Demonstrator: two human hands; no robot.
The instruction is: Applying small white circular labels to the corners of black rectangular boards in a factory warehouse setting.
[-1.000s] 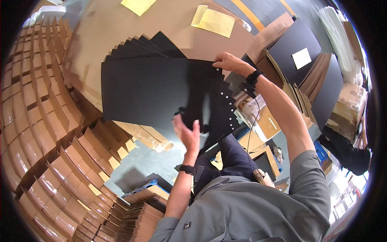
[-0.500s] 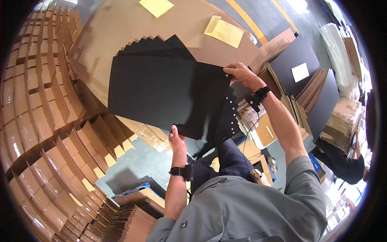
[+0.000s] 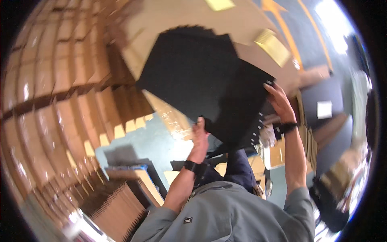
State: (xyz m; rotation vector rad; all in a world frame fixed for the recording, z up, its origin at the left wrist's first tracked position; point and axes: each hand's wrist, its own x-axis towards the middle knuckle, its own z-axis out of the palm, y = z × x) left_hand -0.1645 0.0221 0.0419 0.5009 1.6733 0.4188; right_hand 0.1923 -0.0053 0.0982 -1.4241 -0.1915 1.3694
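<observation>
A large, flat black sheet (image 3: 217, 97) lies between my hands over a fanned pile of similar black sheets (image 3: 249, 131), whose staggered corners carry small pale dots. My right hand (image 3: 281, 103) pinches the sheet's right corner, thumb on the upper face. At the near edge, my left hand (image 3: 199, 139) grips with its thumb over the top; its fingers are mostly hidden beneath. Motion blur hides where the held sheet ends and the pile begins at the far side. Black straps with small devices circle both wrists.
Under the pile is a brown cardboard surface (image 3: 246, 48) bearing yellow envelopes (image 3: 274, 47). Rows of brown cartons (image 3: 44, 137) fill the left. A bundle of flat cardboard (image 3: 117, 209) stands at lower left. Grey panels (image 3: 322, 94) with a white paper lie at right, near a dark-clothed person (image 3: 330, 205).
The view has shifted, so the scene sits farther right and is turned. The held sheet is tilted more, its right corner lower. Both hands keep their grip on it.
</observation>
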